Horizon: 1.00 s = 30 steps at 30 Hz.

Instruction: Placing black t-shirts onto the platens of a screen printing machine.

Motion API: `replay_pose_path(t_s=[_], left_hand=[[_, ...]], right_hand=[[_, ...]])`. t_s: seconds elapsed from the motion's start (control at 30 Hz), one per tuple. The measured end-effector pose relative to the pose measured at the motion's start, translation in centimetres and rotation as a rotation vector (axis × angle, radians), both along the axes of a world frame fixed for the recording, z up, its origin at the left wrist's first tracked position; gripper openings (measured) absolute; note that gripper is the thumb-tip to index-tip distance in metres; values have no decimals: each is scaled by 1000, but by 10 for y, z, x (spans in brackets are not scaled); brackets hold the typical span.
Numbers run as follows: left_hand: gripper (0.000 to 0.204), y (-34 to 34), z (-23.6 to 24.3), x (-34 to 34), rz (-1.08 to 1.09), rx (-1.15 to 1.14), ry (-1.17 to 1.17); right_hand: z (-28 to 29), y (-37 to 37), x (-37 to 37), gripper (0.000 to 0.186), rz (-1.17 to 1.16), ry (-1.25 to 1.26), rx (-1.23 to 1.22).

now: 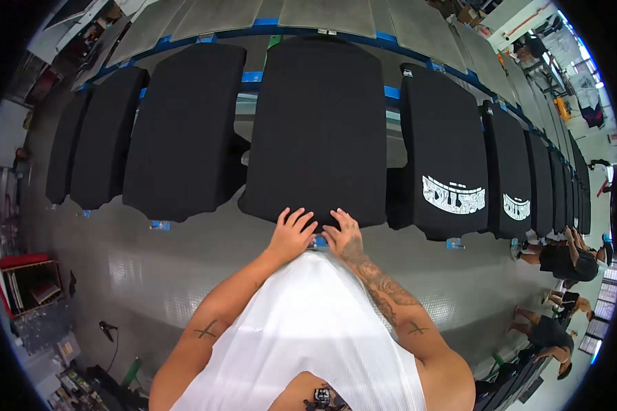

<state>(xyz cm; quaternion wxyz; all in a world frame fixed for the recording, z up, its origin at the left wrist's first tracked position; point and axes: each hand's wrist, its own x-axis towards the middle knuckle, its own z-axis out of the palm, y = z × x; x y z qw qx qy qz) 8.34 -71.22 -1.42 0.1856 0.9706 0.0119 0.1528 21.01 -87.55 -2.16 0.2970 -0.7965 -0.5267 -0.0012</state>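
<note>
A black T-shirt (317, 130) lies stretched smooth over a long, round-cornered board straight in front of me. My left hand (293, 231) rests on its near edge, fingers spread over the fabric. Beside it, my right hand (343, 231) also lies on that edge with its fingers stretched out. The two thumbs point toward each other, close to a blue bracket (318, 242) under the board's end. Palms and the cloth under them are partly hidden. To the right, another black T-shirt (445, 137) bears a curved white print (454, 196).
More boards with black shirts (185, 130) stand in a row to both sides. Bare grey boards (329, 15) run behind a blue rail (265, 22). A red-edged bin (29, 284) stands at left on the grey floor (206, 267). People (572, 264) work at the right.
</note>
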Motion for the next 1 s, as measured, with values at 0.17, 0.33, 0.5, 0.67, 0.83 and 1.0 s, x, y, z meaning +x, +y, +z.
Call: replay_pose_path(t_s=[0.17,0.33,0.5,0.67,0.83,1.0], left_hand=[[11,-9,-4,14,29,-105,-148],[14,7,37,66,312,-373,374],[23,48,13,108,340,-419,732],[19,26,18,74,237,-459,511],[32,-1,20,-4,-12,-149,210],[30,12,0,-29,199,-466,139]], right_hand=[[15,15,0,13,60,-111,-22],[35,39,34,9,-176,357,-263],[29,75,46,7,-245,336,-502],[23,58,31,5,-256,373,-389],[18,-5,3,19,59,138,47],[-3,-43,3,23,-144,611,-86]])
